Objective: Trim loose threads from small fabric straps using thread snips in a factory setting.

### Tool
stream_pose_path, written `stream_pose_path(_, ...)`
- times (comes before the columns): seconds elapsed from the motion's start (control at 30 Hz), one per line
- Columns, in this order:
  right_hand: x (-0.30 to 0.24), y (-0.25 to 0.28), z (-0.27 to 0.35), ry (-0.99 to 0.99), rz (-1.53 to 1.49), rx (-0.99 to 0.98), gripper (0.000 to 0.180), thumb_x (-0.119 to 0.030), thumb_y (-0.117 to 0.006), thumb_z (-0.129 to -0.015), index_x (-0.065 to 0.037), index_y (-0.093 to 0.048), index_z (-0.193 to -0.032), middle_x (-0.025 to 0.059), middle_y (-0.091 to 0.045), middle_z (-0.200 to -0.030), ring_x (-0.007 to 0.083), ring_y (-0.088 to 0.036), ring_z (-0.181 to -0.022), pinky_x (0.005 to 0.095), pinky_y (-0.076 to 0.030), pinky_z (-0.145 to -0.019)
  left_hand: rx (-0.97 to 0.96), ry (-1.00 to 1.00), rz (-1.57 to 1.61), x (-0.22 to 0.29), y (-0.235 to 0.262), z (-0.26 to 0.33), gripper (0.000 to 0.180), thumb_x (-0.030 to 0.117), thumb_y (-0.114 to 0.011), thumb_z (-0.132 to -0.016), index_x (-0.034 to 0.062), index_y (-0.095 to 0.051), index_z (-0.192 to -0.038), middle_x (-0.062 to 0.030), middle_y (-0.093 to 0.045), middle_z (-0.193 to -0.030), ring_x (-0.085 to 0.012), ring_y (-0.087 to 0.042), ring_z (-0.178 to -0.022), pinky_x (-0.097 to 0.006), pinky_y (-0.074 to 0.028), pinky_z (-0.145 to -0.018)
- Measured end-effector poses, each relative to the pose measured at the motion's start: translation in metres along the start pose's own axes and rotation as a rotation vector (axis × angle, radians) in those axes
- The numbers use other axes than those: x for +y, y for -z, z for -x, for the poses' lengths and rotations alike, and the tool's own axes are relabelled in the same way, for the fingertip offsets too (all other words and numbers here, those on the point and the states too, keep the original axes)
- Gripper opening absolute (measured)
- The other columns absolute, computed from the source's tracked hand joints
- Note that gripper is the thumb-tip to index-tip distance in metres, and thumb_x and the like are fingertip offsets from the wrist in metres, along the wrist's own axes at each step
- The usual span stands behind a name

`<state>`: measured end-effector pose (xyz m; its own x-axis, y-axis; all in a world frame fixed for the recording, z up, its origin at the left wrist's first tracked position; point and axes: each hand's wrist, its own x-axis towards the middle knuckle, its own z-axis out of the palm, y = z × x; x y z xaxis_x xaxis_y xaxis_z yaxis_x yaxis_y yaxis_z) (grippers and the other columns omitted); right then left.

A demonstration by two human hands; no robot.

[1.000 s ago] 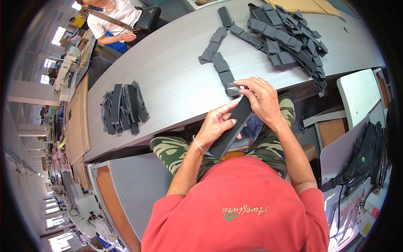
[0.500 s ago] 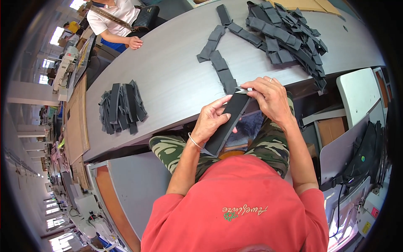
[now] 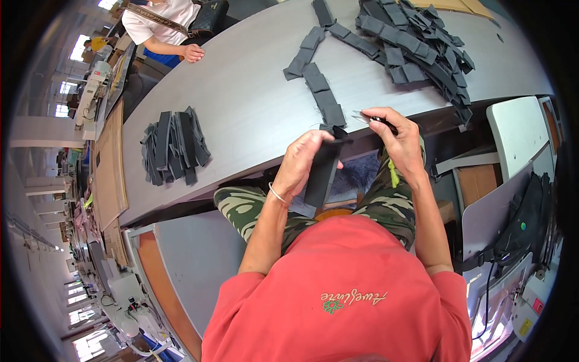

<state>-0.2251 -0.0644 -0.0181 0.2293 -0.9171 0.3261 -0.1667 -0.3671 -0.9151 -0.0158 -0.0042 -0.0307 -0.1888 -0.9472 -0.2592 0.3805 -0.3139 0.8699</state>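
Note:
My left hand [image 3: 300, 161] is closed on a dark grey fabric strip [image 3: 322, 176], which hangs down over my lap from the table's edge. Its upper end is bent over by my fingers and meets a chain of folded grey fabric pieces [image 3: 322, 93] lying on the table; whether they are still joined is hard to see. In my right hand [image 3: 399, 140] is a small pair of thread snips [image 3: 362, 116] with pointed silver blades and a black body. The blades point left, apart from the strip.
The chain leads to a large heap of grey fabric pieces [image 3: 416, 51] at the far right. A smaller stack of strips [image 3: 175, 146] lies on the left of the grey table [image 3: 241, 96]. Across it, a person's hand [image 3: 193, 53] rests at the edge. A white board [image 3: 517, 136] stands at right.
The snips have moved off the strip's upper end, to the right. My left hand has slid up the strip, whose top now bends over. A yellow-green piece shows below my right hand.

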Motion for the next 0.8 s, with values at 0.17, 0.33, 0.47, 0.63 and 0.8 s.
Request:
stream_pose_path(0.17, -0.009, 0.000, 0.014, -0.088, -0.041, -0.104, 0.018, -0.004, -0.059, -0.084, -0.001, -0.066, -0.101, 0.0072, -0.068, -0.090, 0.0112, -0.060, -0.078, 0.0238, -0.046, -0.071, 0.058, -0.062, 0.066, -0.005, 0.002, -0.002, 0.021, 0.015, -0.054, -0.093, 0.0043, -0.048, -0.110, -0.0148, -0.062, -0.100, -0.0211, -0.065, -0.082, -0.031, -0.055, -0.071)
stream_pose_path(0.33, -0.012, -0.005, 0.019, -0.034, 0.001, -0.177, 0.019, -0.004, -0.059, -0.084, -0.002, -0.065, -0.101, 0.0093, -0.067, -0.091, 0.0173, -0.062, -0.078, 0.0262, -0.047, -0.070, 0.033, -0.139, 0.025, -0.004, -0.005, -0.002, 0.039, 0.003, -0.060, -0.088, 0.0054, -0.041, -0.123, -0.0114, -0.058, -0.106, -0.0147, -0.059, -0.093, -0.027, -0.051, -0.079)
stream_pose_path(0.47, -0.013, -0.012, 0.020, -0.038, 0.056, -0.213, 0.016, -0.005, -0.060, -0.082, -0.003, -0.066, -0.097, 0.0107, -0.068, -0.091, 0.0236, -0.065, -0.078, 0.0299, -0.049, -0.069, -0.035, -0.193, -0.020, -0.008, -0.003, 0.000, 0.046, 0.002, -0.060, -0.087, 0.0045, -0.038, -0.128, -0.0129, -0.058, -0.108, -0.0176, -0.060, -0.094, -0.028, -0.050, -0.082)
stream_pose_path(0.63, -0.015, -0.018, 0.022, -0.017, 0.095, -0.207, 0.015, -0.006, -0.060, -0.082, -0.003, -0.066, -0.096, 0.0112, -0.068, -0.089, 0.0258, -0.066, -0.077, 0.0319, -0.050, -0.068, -0.019, -0.261, -0.117, -0.010, -0.004, 0.000, 0.049, 0.002, -0.060, -0.087, 0.0030, -0.037, -0.130, -0.0141, -0.059, -0.108, -0.0204, -0.062, -0.095, -0.029, -0.051, -0.083)
stream_pose_path(0.8, -0.011, -0.021, 0.023, -0.030, 0.083, -0.184, 0.015, -0.008, -0.060, -0.083, -0.003, -0.067, -0.096, 0.0112, -0.068, -0.088, 0.0261, -0.065, -0.076, 0.0318, -0.050, -0.067, -0.001, -0.302, -0.196, -0.010, -0.003, 0.001, 0.042, 0.001, -0.059, -0.087, 0.0018, -0.042, -0.126, -0.0148, -0.059, -0.107, -0.0200, -0.063, -0.095, -0.030, -0.052, -0.082)
